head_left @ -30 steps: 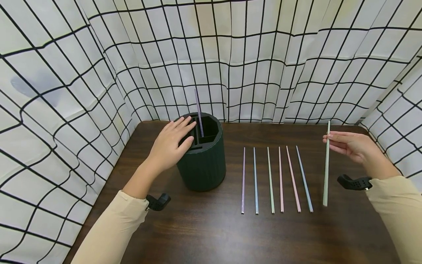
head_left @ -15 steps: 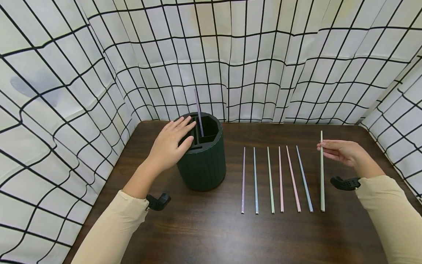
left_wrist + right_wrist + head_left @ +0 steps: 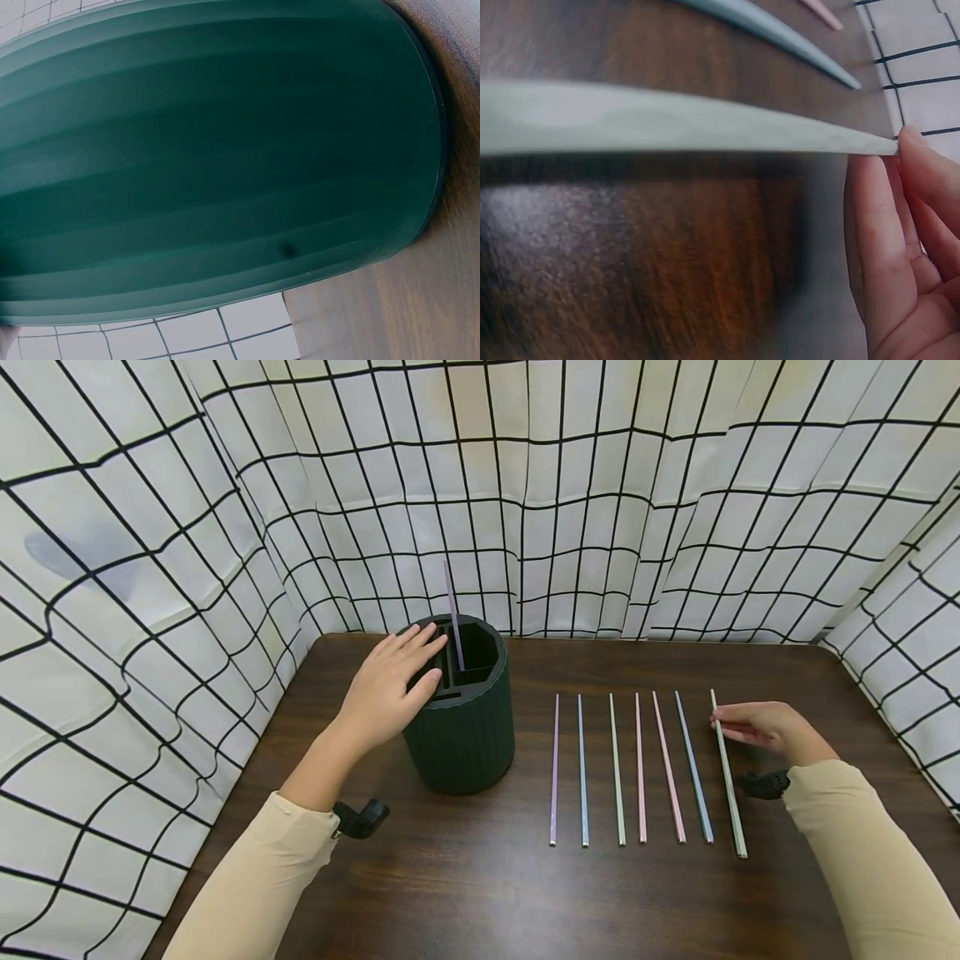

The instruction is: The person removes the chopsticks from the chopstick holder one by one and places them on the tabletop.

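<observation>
My left hand (image 3: 382,689) rests flat across the rim of a dark green ribbed utensil holder (image 3: 461,747), its fingers extended over the divided top. That holder's wall (image 3: 225,150) fills most of the left wrist view. One purple chopstick (image 3: 453,610) stands tilted in a rear compartment. On the right, my right hand (image 3: 768,727) pinches a pale green chopstick (image 3: 731,785) near its thin far end. In the right wrist view the pale green chopstick (image 3: 667,120) runs from the fingertips toward the left edge, low over the table. Whether its thick end touches the wood I cannot tell.
Several chopsticks lie roughly side by side between the holder and my right hand: purple (image 3: 554,777), blue (image 3: 582,777), green (image 3: 617,777), two pink (image 3: 641,777), and a blue one (image 3: 695,777) nearest the held one. White grid-patterned cloth (image 3: 570,527) walls the brown table (image 3: 480,893).
My right hand has moved left and nearer, lowering the pale green chopstick toward the table beside the row; the chopstick now slants. The left hand stays put on the holder.
</observation>
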Tool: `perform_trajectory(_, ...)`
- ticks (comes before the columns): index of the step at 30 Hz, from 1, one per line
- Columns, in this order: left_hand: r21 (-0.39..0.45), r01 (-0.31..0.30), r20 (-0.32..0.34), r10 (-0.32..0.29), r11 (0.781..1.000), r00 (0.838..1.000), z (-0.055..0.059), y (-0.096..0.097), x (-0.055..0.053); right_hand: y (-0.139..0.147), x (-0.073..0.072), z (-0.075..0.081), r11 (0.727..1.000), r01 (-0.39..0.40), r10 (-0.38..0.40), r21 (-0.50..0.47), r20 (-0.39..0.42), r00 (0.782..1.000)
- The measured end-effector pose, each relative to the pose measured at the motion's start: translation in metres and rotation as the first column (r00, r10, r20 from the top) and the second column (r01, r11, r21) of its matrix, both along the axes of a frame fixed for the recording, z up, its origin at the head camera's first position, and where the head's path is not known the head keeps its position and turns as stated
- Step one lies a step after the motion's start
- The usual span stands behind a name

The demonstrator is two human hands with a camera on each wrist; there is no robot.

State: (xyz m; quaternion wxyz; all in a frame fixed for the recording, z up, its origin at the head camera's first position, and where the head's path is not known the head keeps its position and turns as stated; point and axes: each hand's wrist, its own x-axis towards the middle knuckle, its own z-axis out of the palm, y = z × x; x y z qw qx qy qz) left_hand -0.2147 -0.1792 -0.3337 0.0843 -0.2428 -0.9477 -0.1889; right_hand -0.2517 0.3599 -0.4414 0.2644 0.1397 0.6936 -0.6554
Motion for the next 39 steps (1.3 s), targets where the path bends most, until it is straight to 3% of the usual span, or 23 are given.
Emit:
perform_trajectory(14,0.005,0.001,-0.002,-0.001,1.000,1.000,0.000,0.001,0.001,-0.011,-0.004,-0.002,0.986,0.078,-0.081,0.150,0.012,0.997)
perform_trajectory(24,0.014,0.002,-0.010,-0.002,1.000,1.000,0.001,0.001,0.001,-0.013,0.001,-0.004,0.979,0.117,-0.104,0.169,-0.081,0.991)
perform_trajectory(39,0.011,-0.001,-0.008,0.001,1.000,1.000,0.001,0.001,0.001,0.001,0.000,-0.006,0.981,0.184,-0.180,-0.059,0.067,0.981)
